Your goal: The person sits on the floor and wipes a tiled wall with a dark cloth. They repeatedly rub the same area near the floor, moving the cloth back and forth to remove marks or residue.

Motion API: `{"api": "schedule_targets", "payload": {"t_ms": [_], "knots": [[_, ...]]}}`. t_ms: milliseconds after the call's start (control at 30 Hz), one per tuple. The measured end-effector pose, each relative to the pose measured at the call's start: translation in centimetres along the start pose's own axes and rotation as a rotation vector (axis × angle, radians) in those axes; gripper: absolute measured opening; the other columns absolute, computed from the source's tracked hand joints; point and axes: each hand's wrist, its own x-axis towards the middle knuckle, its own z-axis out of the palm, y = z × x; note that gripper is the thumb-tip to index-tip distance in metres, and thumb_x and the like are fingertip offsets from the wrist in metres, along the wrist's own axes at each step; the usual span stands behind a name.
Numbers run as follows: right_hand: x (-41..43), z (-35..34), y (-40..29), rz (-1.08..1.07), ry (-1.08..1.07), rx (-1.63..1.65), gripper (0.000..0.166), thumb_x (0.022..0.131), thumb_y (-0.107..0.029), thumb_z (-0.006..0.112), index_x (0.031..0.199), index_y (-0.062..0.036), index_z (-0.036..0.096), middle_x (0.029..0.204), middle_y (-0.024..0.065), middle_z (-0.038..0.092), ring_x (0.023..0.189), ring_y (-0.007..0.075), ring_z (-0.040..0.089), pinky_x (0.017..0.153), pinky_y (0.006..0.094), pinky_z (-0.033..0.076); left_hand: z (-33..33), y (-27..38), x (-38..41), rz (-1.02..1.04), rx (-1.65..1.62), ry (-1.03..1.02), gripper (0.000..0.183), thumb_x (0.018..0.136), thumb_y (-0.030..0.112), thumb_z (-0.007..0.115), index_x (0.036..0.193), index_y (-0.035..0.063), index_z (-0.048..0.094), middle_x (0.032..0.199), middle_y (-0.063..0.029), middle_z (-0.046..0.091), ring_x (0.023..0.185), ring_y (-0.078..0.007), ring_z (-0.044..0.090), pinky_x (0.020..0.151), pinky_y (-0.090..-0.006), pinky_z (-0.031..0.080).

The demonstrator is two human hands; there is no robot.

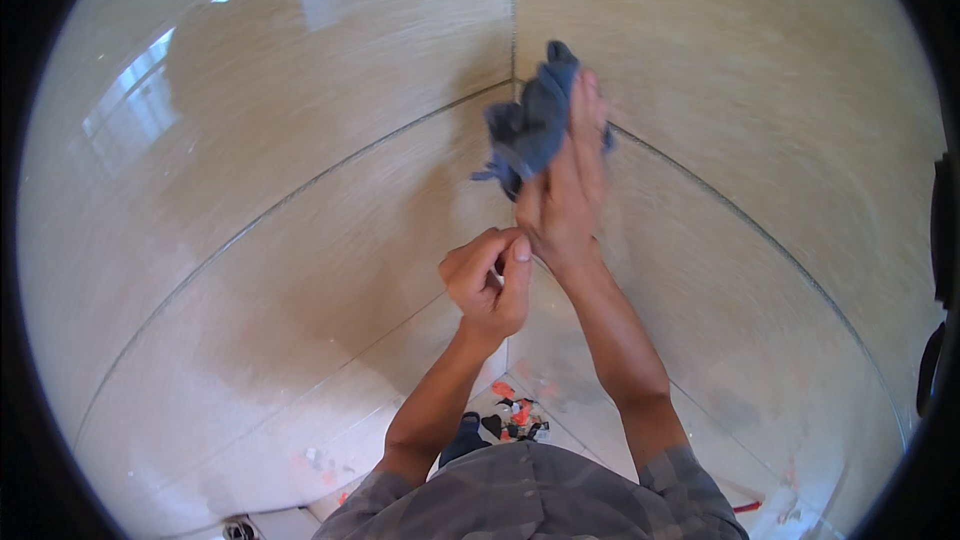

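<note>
My right hand reaches up into the corner of two beige glossy tiled walls, fingers extended and slightly blurred. It holds a crumpled blue-grey cloth at the corner joint. Part of the cloth shows past the far side of the fingers. Just below and left of my right wrist is my left hand, its fingers curled and the thumb against the index finger. I see nothing clearly held in it. Behind the cloth, a grey horizontal joint meets the vertical corner joint.
Torn orange, black and white scraps lie on the floor at the foot of the corner. A dark shoe stands beside them. At the lower right lies a red, thin object. Dark objects edge the right rim.
</note>
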Motion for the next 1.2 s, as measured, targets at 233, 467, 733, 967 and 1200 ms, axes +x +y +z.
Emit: {"api": "schedule_targets", "payload": {"t_ms": [233,467,733,967,1200], "knots": [[-0.9,8.6,-3.9,0.17,-0.175,0.171,0.069,0.086,-0.015,0.057,0.139,0.0195,0.03,0.156,0.0386,0.007,0.143,0.0572,0.01,0.115,0.0636,0.012,-8.0,2.7,0.2,0.143,0.559,-0.003,0.009,0.089,0.002,0.061,0.083,-0.0032,0.064,0.056,-0.0052,0.051,0.043,-0.0119,0.045,0.043,-0.0257,0.031],[7.5,10.2,-1.4,0.106,0.001,0.053,0.07,0.092,-0.027,0.055,0.136,0.0225,0.034,0.155,0.0394,0.007,0.144,0.0561,0.01,0.115,0.0635,0.01,-12.0,4.6,1.7,0.235,0.7,0.024,0.003,0.085,0.0,0.066,0.083,-0.0003,0.064,0.054,-0.0034,0.048,0.042,-0.0111,0.042,0.042,-0.025,0.03],[6.7,11.4,-12.8,0.189,0.016,0.093,0.066,0.094,-0.032,0.054,0.133,0.0207,0.042,0.155,0.0394,0.007,0.144,0.0573,0.008,0.114,0.0647,0.009,-19.3,10.6,3.2,0.258,0.83,-0.056,0.004,0.085,-0.001,0.066,0.081,-0.0009,0.063,0.057,-0.0047,0.051,0.045,-0.0124,0.044,0.043,-0.0246,0.032],[7.6,12.6,-27.7,0.227,-0.01,0.176,0.07,0.093,-0.038,0.058,0.14,0.0109,0.042,0.155,0.039,0.009,0.144,0.0572,0.007,0.114,0.0657,0.008,-25.0,17.6,4.7,0.461,0.954,-0.145,0.015,0.068,0.0,0.071,0.082,0.0012,0.064,0.084,-0.0122,0.066,0.072,-0.0275,0.06,0.061,-0.0334,0.048],[7.7,12.6,-28.3,0.182,-0.103,0.315,0.073,0.087,-0.038,0.069,0.141,0.0051,0.045,0.156,0.037,0.011,0.146,0.0542,0.01,0.116,0.0641,0.01,-20.4,14.7,8.1,0.537,1.066,-0.39,0.019,0.07,0.011,0.073,0.087,0.0068,0.065,0.11,-0.011,0.068,0.111,-0.0321,0.062,0.098,-0.0466,0.041]]}}
